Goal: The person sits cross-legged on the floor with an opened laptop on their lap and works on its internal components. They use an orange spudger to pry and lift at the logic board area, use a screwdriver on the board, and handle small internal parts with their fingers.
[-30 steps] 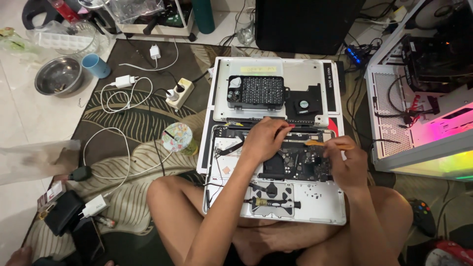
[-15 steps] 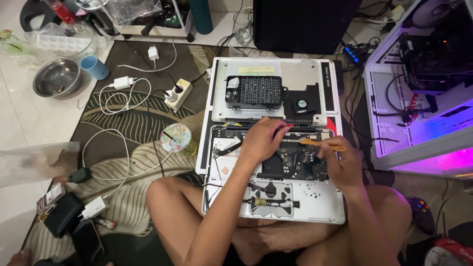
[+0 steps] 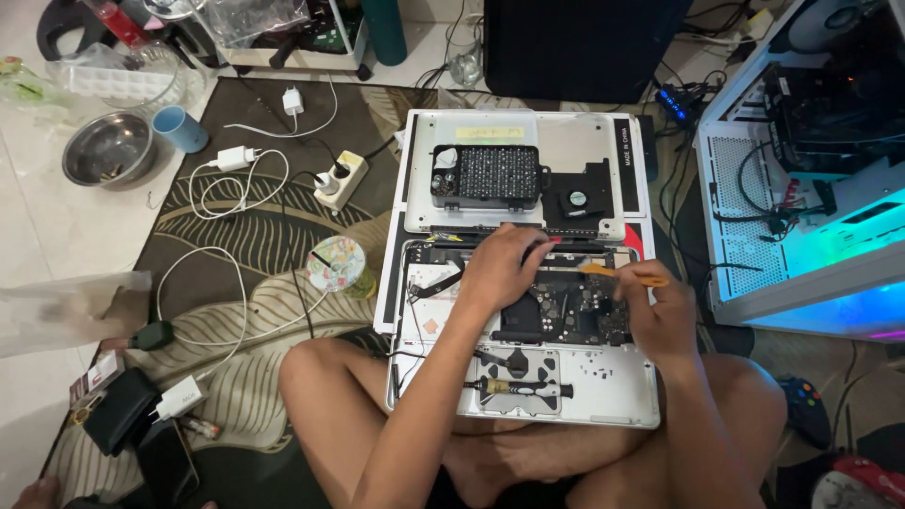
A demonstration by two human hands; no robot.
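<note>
Over an opened laptop (image 3: 603, 396) lying on the person's crossed legs, both hands work at its upper edge. Left hand (image 3: 504, 269) rests palm down on the laptop's top strip, fingers curled and pressed to the parts beneath; whether it grips anything cannot be told. Right hand (image 3: 660, 311) sits at the laptop's right side, fingers pinched around an orange pry tool (image 3: 622, 274) whose tip points left toward the left hand. Between the hands, the dark circuit board (image 3: 566, 311) lies exposed. Nearer the person, on the laptop's pale lower panel, a black screwdriver (image 3: 517, 387) lies flat. Just beyond the laptop, its removed bottom cover (image 3: 575, 137) holds a black bit case (image 3: 485, 176) and a small fan (image 3: 577, 198). Left of the laptop, on a patterned rug (image 3: 236, 236), lie a round patterned tin (image 3: 337, 263), a power strip (image 3: 339, 177) and white charger cables (image 3: 226, 174). Farther left stand a blue cup (image 3: 179, 128) and a metal bowl (image 3: 108, 148). Right of the laptop stands a white computer case (image 3: 754, 245) glowing with coloured light.
</note>
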